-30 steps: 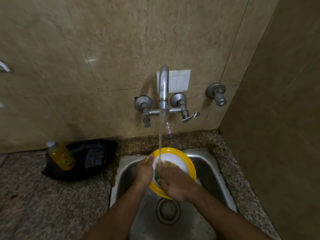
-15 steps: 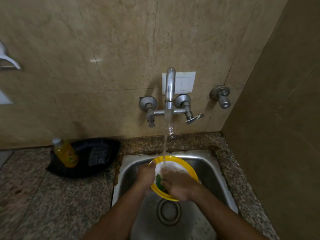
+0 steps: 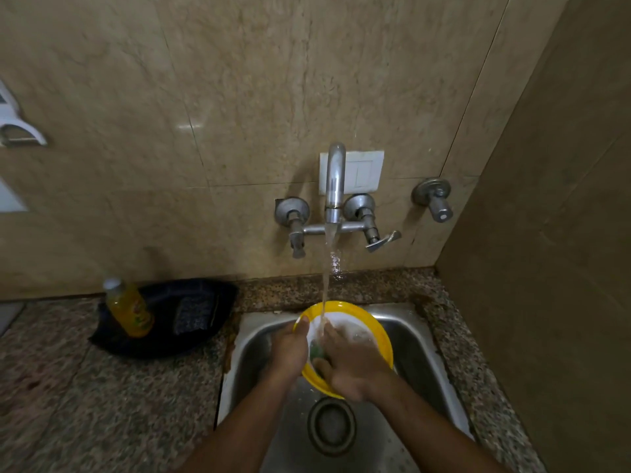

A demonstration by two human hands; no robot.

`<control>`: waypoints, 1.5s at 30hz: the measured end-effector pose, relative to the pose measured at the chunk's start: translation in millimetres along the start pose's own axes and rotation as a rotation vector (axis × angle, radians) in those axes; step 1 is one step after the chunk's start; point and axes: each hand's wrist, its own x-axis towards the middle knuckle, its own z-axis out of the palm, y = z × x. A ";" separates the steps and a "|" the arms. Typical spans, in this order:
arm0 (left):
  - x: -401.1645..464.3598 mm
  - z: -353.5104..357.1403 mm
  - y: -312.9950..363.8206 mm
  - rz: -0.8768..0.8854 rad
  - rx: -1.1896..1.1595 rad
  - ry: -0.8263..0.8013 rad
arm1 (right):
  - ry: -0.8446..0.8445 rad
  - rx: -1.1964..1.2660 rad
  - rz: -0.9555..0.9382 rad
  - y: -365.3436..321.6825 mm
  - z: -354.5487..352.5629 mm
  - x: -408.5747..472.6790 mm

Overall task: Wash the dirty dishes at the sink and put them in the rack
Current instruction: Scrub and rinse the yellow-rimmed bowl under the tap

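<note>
left hand (image 3: 290, 349) gripping the rim of a round yellow-edged white plate (image 3: 372, 332) over the steel sink (image 3: 420, 356). right hand (image 3: 351, 367) fingers curled on a green scrubber (image 3: 317, 351), pressing it against the plate under running tap water (image 3: 326, 295).

Yellow-rimmed white plate (image 3: 370, 327), tilted over the steel sink (image 3: 415, 339), wet under running water.

Bottle (image 3: 129, 312) on counter (image 3: 102, 387), left of sink (image 3: 423, 353)
</note>
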 end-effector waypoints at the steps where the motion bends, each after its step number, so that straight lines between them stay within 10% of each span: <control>1: 0.8 0.1 3.3 0.020 -0.014 -0.001 | 0.017 0.007 -0.002 -3.4 -3.9 -2.4; 45: 14.4 29.2 30.9 0.014 -0.545 -0.092 | 0.236 0.147 -0.227 -1.7 -19.9 -18.0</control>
